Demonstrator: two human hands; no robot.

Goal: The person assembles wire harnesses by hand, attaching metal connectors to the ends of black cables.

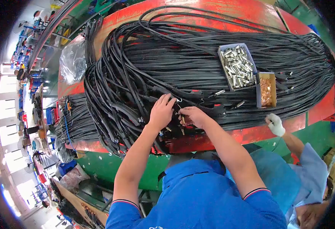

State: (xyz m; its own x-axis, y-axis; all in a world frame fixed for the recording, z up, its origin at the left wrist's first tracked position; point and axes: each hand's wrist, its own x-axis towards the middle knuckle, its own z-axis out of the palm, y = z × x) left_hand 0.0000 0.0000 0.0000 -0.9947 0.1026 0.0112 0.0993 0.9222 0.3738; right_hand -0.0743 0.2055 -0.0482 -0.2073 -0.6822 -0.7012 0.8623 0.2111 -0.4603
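Workshop: long room with bright windows [11, 131] down the left side, green floor [98, 168] below.
Table: red, worn top [251, 7], mostly buried under black cables [190, 61] that loop over at the left and run straight toward the right.
Cable end at work: its pale wire tips [179, 100] show just right of the left fingertips and above the right ones, near the front edge of the heap.
Left hand [161, 111]: back upward, fingers bent and close together, tips down at the cable end; cannot tell whether they grip it, since the undersides are hidden.
Right hand [192, 116]: thumb and fingers narrowed, holding a thin brass-coloured piece [183, 119] that points downward.
Between the hands: a narrow gap; dark cables and shadow blur the details there.
Larger carton [225, 70]: right of and beyond both hands, on the cables, full of silver connectors [238, 66].
Smaller carton [273, 90]: just beside it, holding copper-coloured pieces [265, 91].
Co-worker: white-gloved hand [275, 125] at the table's near edge, well right of the person's hands; what it touches is unclear.
Cut off: the blue shirt [209, 194] at the lower edge; far background is small and warped.
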